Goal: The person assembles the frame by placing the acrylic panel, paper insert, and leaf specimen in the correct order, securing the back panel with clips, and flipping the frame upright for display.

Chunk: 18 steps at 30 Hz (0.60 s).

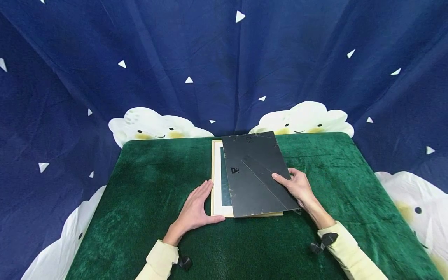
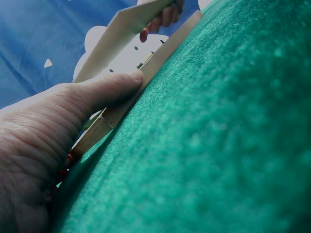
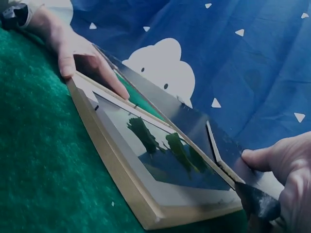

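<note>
A light wooden picture frame (image 1: 213, 159) lies face up on the green cloth. Inside it are a white border and a picture (image 3: 180, 160) with dark green strokes. Straight fingers of my left hand (image 1: 196, 206) rest along the frame's left side, while its thumb touches the near edge by the corner. Above the frame, tilted and covering most of it in the head view, is a black backing board (image 1: 255, 182) with small metal hangers. My right hand (image 1: 299, 186) pinches this board at its right edge, thumb on top and fingers underneath. The board's pale underside (image 2: 116, 41) shows in the left wrist view.
Plush green cloth (image 1: 157, 167) covers the table. Behind and at both sides hangs a blue curtain (image 1: 210, 50) with white triangles and smiling clouds. Small black devices are strapped at both wrists, over pale yellow sleeves (image 1: 353, 252).
</note>
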Each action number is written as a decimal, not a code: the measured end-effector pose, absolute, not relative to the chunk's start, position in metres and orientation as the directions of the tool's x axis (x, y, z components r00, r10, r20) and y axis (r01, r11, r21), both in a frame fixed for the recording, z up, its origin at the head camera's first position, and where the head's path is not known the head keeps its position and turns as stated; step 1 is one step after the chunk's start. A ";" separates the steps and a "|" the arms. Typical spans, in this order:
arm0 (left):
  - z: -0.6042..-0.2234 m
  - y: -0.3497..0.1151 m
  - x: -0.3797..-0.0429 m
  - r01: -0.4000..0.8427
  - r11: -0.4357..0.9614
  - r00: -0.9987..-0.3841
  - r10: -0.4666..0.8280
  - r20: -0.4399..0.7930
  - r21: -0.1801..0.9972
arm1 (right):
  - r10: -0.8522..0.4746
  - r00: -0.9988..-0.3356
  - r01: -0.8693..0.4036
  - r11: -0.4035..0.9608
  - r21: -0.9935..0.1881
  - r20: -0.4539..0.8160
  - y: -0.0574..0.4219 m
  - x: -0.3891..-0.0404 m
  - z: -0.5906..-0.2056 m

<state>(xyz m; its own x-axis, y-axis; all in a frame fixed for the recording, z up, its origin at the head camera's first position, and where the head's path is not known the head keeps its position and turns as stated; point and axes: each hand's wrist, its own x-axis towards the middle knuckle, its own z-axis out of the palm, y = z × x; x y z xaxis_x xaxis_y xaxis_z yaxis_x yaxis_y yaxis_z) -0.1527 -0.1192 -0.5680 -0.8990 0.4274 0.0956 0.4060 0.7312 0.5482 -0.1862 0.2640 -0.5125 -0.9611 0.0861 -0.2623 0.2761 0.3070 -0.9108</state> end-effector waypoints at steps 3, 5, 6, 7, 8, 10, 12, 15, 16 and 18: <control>-0.569 -0.119 -0.153 0.405 0.734 -0.899 0.428 0.092 0.545 | 0.084 -0.958 0.287 0.325 -0.901 -0.275 0.259 -0.187 -0.512; -0.569 -0.119 -0.153 0.410 0.733 -0.898 0.428 0.101 0.543 | 0.086 -0.957 0.290 0.339 -0.895 -0.278 0.256 -0.187 -0.511; -0.570 -0.120 -0.153 0.413 0.732 -0.898 0.428 0.106 0.541 | 0.084 -0.957 0.290 0.350 -0.891 -0.278 0.255 -0.188 -0.511; -0.570 -0.120 -0.154 0.415 0.733 -0.897 0.428 0.109 0.539 | 0.087 -0.957 0.290 0.363 -0.885 -0.278 0.253 -0.188 -0.510; -0.570 -0.120 -0.154 0.415 0.734 -0.898 0.427 0.110 0.538 | 0.085 -0.957 0.287 0.381 -0.879 -0.276 0.252 -0.189 -0.510; -0.570 -0.120 -0.153 0.414 0.735 -0.898 0.425 0.110 0.537 | 0.079 -0.960 0.278 0.405 -0.871 -0.270 0.249 -0.190 -0.510; -0.570 -0.120 -0.154 0.407 0.737 -0.900 0.425 0.099 0.540 | 0.082 -0.960 0.278 0.426 -0.861 -0.269 0.245 -0.191 -0.511; -0.569 -0.120 -0.153 0.401 0.734 -0.900 0.426 0.087 0.548 | 0.086 -0.961 0.274 0.435 -0.858 -0.264 0.238 -0.191 -0.514; -0.569 -0.120 -0.154 0.402 0.733 -0.900 0.428 0.086 0.549 | 0.089 -0.960 0.276 0.433 -0.858 -0.264 0.236 -0.191 -0.515; -0.569 -0.120 -0.154 0.408 0.729 -0.897 0.433 0.092 0.550 | 0.089 -0.962 0.269 0.425 -0.864 -0.256 0.232 -0.191 -0.516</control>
<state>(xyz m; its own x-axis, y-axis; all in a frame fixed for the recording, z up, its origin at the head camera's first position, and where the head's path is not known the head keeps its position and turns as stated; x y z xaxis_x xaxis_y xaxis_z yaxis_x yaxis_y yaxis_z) -0.1537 -0.1196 -0.5689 -0.8969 0.4325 0.0919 0.4079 0.7290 0.5497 -0.1913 0.2324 -0.5163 -0.9625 0.0893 -0.2562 0.2694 0.4254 -0.8640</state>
